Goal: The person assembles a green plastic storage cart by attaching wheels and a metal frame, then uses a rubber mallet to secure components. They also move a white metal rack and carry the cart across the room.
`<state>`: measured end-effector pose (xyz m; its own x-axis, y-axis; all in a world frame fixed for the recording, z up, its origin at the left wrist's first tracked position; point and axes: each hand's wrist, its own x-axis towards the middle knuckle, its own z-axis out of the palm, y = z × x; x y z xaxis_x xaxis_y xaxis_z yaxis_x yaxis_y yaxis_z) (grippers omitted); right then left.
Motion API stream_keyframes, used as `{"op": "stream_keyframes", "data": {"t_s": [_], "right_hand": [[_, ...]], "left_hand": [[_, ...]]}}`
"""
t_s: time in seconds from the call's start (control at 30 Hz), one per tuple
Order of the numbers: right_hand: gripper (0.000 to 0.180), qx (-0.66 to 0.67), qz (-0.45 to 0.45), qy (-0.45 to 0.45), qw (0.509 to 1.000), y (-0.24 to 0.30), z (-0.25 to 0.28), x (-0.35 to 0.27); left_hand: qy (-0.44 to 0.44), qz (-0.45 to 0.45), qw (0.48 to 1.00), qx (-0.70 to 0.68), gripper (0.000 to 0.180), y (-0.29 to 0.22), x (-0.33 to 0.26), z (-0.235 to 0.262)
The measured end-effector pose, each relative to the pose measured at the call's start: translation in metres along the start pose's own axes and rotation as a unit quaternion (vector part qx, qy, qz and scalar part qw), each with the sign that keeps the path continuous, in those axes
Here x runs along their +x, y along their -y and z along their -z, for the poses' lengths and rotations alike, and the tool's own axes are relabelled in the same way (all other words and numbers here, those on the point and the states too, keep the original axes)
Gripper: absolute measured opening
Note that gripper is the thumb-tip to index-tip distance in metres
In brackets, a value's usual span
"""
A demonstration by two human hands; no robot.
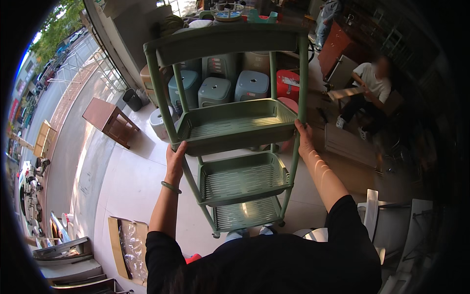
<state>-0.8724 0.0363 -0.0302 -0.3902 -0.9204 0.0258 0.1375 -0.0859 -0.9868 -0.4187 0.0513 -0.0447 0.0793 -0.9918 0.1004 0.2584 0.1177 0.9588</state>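
Observation:
A tall green plastic shelf cart [235, 132] stands right in front of me, its slotted tiers stacked on round posts with small wheels at the foot. My left hand [175, 159] grips the left post beside the second tier's near corner, fingers wrapped round behind it. On the opposite side my right hand [304, 137] is closed round the right post at about the same height. The fingertips of both hands are partly hidden by the cart. The top tier [225, 44] rises above my hands, and the lower tray [245, 179] sits below them.
Several grey-blue plastic stools [252, 85] and a red stool [288, 83] stand behind the cart. A brown wooden table [105, 117] and a black bin [132, 99] are at the left. A person [374, 81] sits at the right near a flat panel [350, 144]. Cardboard packaging [128, 247] lies lower left.

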Motion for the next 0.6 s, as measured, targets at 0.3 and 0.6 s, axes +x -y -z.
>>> {"op": "stream_keyframes", "data": {"t_s": [0.3,0.6], "right_hand": [[0.031,-0.058,0.114,0.011,0.992,0.232,0.091,-0.032],[0.048,-0.019,0.279,-0.093,0.956,0.140,0.233,-0.114]], "left_hand": [[0.092,-0.061,0.992,-0.068,0.038,-0.153,0.032,-0.160],[0.152,-0.203,0.967,0.022,0.042,-0.354,-0.002,-0.326]]}}
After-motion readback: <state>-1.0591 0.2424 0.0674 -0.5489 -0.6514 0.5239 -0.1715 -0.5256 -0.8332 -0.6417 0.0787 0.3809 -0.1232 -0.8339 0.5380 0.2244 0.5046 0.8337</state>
